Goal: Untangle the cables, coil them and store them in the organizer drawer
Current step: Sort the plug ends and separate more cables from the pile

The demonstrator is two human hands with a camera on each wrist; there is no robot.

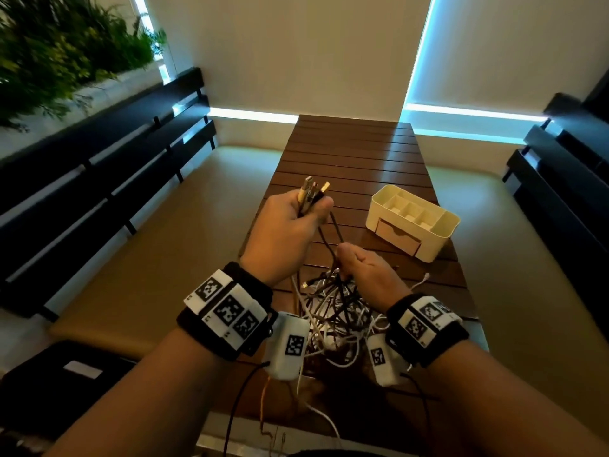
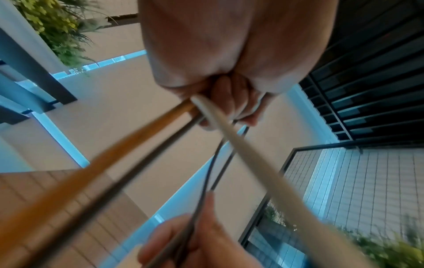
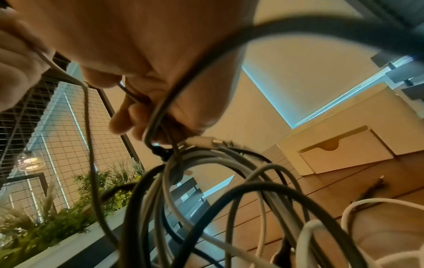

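Note:
A tangle of black and white cables lies on the brown slatted table, between my wrists. My left hand is raised above it and grips a bunch of cable ends, their USB plugs sticking up past the fingers. In the left wrist view an orange cable, a white cable and thin black ones run out of that fist. My right hand grips dark cables just above the tangle; its fingers curl round black strands. The cream organizer stands to the right, its drawer shut.
Dark slatted benches with beige cushions run along both sides of the table. Plants fill the far left corner. A loose white cable end lies on the table right of the tangle. A black case sits at the lower left.

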